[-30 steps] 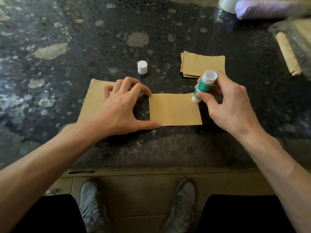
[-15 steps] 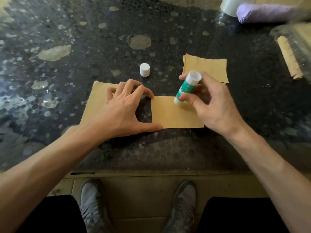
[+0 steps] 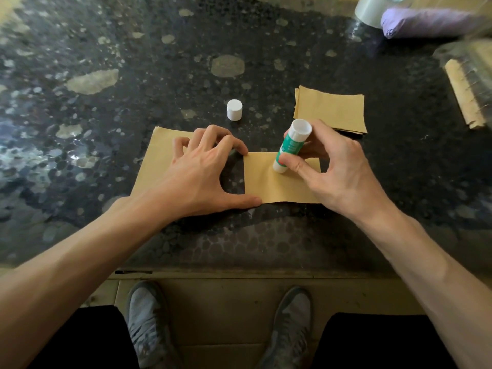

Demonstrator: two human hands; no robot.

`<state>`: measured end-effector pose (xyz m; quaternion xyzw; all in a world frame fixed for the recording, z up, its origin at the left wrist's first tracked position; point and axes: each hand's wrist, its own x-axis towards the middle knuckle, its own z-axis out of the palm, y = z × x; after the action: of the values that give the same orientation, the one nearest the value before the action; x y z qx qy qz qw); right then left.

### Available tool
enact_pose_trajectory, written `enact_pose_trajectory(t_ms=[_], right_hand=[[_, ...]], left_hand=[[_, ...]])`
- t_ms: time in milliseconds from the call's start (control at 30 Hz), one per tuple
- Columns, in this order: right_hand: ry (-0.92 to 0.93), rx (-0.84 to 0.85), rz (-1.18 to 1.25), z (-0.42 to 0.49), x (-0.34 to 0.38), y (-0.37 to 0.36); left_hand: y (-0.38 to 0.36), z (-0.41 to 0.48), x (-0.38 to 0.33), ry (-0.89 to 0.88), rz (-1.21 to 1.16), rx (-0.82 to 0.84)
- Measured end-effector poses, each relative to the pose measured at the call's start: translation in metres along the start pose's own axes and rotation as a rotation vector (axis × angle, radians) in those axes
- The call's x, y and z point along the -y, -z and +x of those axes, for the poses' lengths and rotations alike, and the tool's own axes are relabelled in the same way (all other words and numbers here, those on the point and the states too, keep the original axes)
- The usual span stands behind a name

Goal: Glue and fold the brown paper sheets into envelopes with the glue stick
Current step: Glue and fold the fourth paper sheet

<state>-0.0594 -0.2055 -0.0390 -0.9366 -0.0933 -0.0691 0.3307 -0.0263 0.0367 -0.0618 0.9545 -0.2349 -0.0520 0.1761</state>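
One brown sheet, pinned by splayed left hand, meets glue stick gripped in right hand.

Left hand: palm down, fingers arched and spread, tips pressing down, thumb stretched flat toward the right.

Right hand: thumb and fingers pinch the lower half of the glue stick; the stick tilts, and most of its length rises above the grip.

Left forearm and right forearm: bare, angled inward.

Speckled dark table holds brown sheets, a paper stack, white cap.
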Motion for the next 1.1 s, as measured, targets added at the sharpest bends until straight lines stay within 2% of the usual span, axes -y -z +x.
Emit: enact_pose_trajectory(t_ms=[333,567,1100], right_hand=[[0.009,0.073,0.066,-0.008,-0.001,0.01],[0.008,0.13,0.026,-0.015,0.002,0.016],[0.032,0.009,-0.03,-0.024,-0.001,0.012]], left_hand=[[0.0,0.0,0.0,0.0,-0.006,0.005],[0.002,0.0,-0.001,0.0,-0.008,0.012],[0.002,0.0,-0.001,-0.001,-0.002,0.025]])
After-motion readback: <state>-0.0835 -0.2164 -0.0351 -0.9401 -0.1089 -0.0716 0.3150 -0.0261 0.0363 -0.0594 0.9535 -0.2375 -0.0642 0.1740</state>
